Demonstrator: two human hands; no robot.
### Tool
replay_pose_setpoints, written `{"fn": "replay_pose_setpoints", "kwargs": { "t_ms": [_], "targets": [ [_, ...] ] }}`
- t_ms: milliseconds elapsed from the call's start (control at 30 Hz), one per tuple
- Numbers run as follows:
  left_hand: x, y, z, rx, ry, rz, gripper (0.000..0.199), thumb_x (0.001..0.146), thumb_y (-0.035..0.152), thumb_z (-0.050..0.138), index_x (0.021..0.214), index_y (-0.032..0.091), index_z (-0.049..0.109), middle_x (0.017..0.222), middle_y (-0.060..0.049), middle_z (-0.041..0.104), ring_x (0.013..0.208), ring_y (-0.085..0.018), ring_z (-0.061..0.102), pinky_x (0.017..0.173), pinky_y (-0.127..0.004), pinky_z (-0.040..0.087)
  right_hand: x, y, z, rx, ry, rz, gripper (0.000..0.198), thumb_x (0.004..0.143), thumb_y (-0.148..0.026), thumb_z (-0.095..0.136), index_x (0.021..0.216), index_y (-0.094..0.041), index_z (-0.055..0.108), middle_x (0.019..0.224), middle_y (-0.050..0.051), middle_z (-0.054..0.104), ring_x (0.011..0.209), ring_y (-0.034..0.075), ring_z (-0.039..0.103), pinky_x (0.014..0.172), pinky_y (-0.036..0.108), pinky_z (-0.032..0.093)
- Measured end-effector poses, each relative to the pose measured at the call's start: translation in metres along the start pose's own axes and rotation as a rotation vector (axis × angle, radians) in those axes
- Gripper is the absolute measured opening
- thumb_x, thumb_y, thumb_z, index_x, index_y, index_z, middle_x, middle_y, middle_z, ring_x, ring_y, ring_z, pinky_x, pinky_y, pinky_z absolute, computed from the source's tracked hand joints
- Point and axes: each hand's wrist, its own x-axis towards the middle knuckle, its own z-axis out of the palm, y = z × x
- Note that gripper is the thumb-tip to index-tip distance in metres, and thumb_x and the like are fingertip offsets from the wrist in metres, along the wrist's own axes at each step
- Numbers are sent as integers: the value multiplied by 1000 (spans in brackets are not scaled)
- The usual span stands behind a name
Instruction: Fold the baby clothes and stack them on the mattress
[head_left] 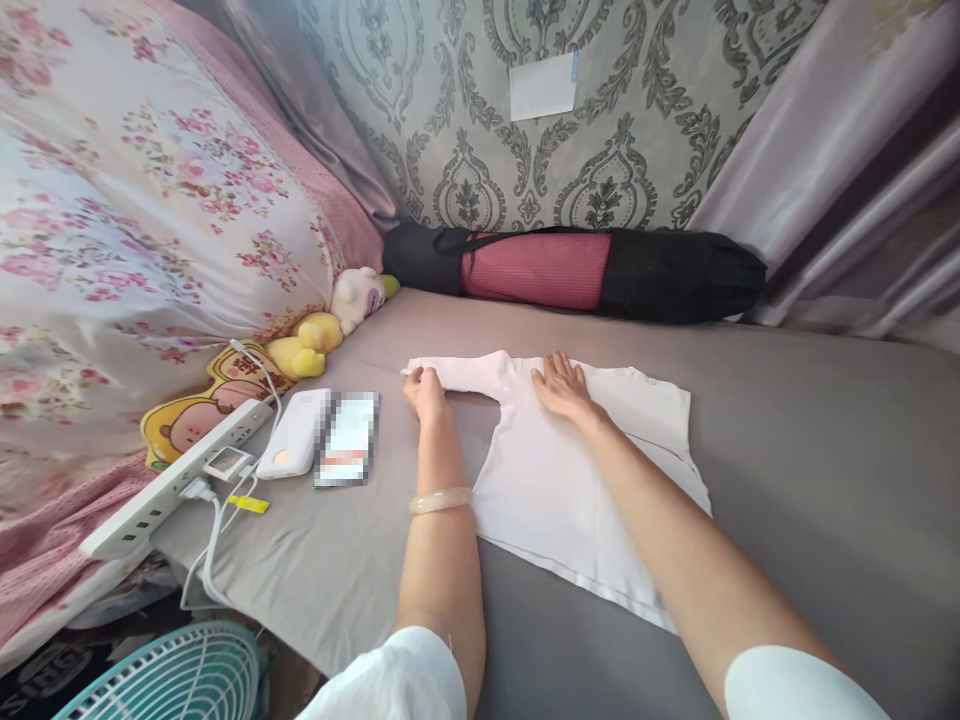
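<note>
Pinching white shirt [544, 500], laid out on gray sheet [810, 480], by sleeve end w/ L hand [426, 392]; pressing R hand [562, 387] flat nr collar. Can read "SING" on dark item [45, 682]; can't read blurred phone [346, 438].

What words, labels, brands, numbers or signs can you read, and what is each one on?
"SING", next letter unclear: dark item beside the teal fan.
Yellow pig cushion: characters, too blurred to read.
Smartphone: screen pixelated, unreadable.
White power bank: any marking too small.
Pale long-sleeved shirt: none legible.
</note>
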Motion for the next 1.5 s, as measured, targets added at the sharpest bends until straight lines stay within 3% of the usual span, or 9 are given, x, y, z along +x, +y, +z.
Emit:
{"fn": "replay_pose_setpoints", "kwargs": {
  "t_ms": [67, 167, 333, 467, 600, 767, 967, 1200, 1500],
  "targets": [
    [-1, 5, 0, -51, 17, -122, 39, 76, 20, 45, 111, 10, 59, 81, -6, 59, 74, -19, 64, 66, -34, 56, -2, 7, -8, 43, -29, 30, 66, 103, -43, 10, 156, -5, 22, 164, 14, 12, 151, 25, 8, 121, 48, 10],
    [-3, 12, -1, -117, 25, -238, 30, 74, 22, 49, 102, 14, 59, 74, -1, 53, 70, -16, 61, 63, -30, 54, -13, 23, -14, -18, 80, 87, 65, 102, -40, 13, 155, -4, 22, 164, 15, 10, 151, 26, 5, 121, 52, 6],
    [-9, 21, -2, -267, 28, -359, 17, 68, 20, 54, 85, 17, 55, 72, 2, 50, 66, -12, 56, 57, -22, 48, -30, 46, -2, -101, 125, 137, 63, 103, -39, 18, 153, -2, 28, 162, 17, 20, 150, 27, 13, 121, 51, 6],
    [-12, 27, -5, -328, 40, -407, 12, 67, 17, 56, 78, 18, 52, 72, 2, 49, 64, -11, 53, 57, -21, 46, -29, 51, 4, -96, 140, 129, 61, 103, -38, 20, 153, -4, 30, 160, 17, 24, 149, 27, 15, 120, 51, 7],
    [-13, 31, -6, -318, 64, -405, 7, 69, 17, 57, 75, 18, 54, 70, 2, 48, 71, -13, 56, 70, -27, 51, -27, 51, 3, -81, 150, 125, 61, 103, -38, 23, 152, -4, 32, 160, 17, 26, 149, 28, 17, 120, 52, 8],
    [-10, 28, -1, -432, 96, -277, 10, 69, 15, 61, 79, 17, 60, 83, -1, 61, 94, -17, 62, 95, -33, 49, -30, 41, 2, -80, 197, 61, 56, 101, -30, 24, 150, -5, 35, 159, 17, 27, 149, 28, 18, 120, 52, 10],
    [-8, 28, 3, -636, 96, -175, 20, 73, 20, 63, 91, 15, 67, 99, -6, 68, 107, -21, 64, 98, -35, 49, -27, -9, 5, -44, 105, -185, 56, 102, -29, 22, 152, -8, 34, 161, 12, 26, 150, 23, 16, 122, 44, 7],
    [-21, 48, 6, -916, -91, -26, 28, 77, 32, 66, 99, 15, 71, 113, -10, 71, 109, -23, 66, 89, -31, 54, -19, -38, 12, -20, 65, -71, 60, 103, -42, 24, 154, -13, 31, 161, 14, 24, 148, 33, 16, 118, 55, 11],
    [-67, 78, 19, -837, -437, 184, 34, 81, 41, 66, 104, 17, 74, 107, -8, 73, 108, -25, 66, 93, -35, 50, -7, -47, 3, 30, -87, 40, 57, 101, -44, 32, 155, -27, 31, 164, 10, 15, 150, 33, 6, 117, 59, 3]
  ]
}}
